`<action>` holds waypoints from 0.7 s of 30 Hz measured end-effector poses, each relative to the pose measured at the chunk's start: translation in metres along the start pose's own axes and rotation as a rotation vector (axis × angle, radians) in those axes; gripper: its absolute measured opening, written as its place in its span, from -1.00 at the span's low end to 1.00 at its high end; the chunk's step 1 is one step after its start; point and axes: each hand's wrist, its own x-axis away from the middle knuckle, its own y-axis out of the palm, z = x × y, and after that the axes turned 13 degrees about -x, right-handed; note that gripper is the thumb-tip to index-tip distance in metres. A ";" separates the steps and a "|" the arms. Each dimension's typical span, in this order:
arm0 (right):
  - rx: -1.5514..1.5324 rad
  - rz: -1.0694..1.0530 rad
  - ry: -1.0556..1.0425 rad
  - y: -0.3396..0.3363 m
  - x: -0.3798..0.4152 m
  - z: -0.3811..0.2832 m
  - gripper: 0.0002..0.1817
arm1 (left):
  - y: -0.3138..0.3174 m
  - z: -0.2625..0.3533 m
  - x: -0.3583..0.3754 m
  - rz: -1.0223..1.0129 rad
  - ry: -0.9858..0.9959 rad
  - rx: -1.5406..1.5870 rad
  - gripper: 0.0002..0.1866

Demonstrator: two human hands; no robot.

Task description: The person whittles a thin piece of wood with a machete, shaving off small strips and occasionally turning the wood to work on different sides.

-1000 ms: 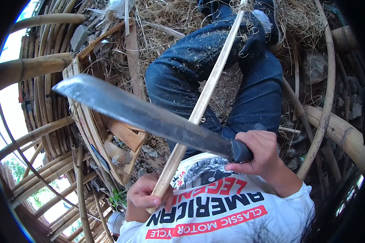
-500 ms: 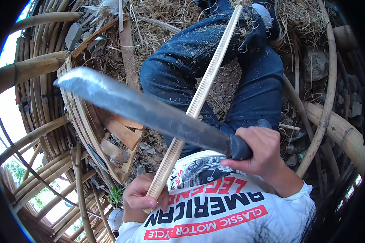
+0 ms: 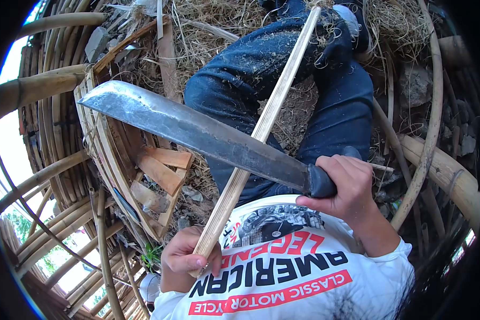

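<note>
My right hand (image 3: 344,186) is wrapped around the dark handle of a machete (image 3: 197,133). Its broad, dark blade points to the upper left and crosses over a pale bamboo strip (image 3: 266,120). The near end of that strip is gripped in my left hand (image 3: 189,253), thumb on top and fingers curled beneath. From there the strip slants up and away across my legs (image 3: 240,80), its far end close to my foot. Part of the strip is hidden behind the blade.
Split wood pieces (image 3: 160,170) and a bundle of bent slats (image 3: 109,154) lie to the left. Beyond them stands a bamboo pole structure (image 3: 53,122). Curly shavings (image 3: 400,32) cover the ground ahead. At right are a thin curved pole (image 3: 437,90), a thick bamboo pole (image 3: 445,184) and a rock (image 3: 415,85).
The machete and my right hand have shifted slightly right, with the handle a little higher. The blade was blurred before and is sharp now. My left hand and the strip stay nearly in place.
</note>
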 end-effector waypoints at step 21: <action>0.013 0.077 0.003 0.000 -0.008 0.026 -0.40 | 0.007 0.001 0.001 0.022 -0.090 -0.219 -0.67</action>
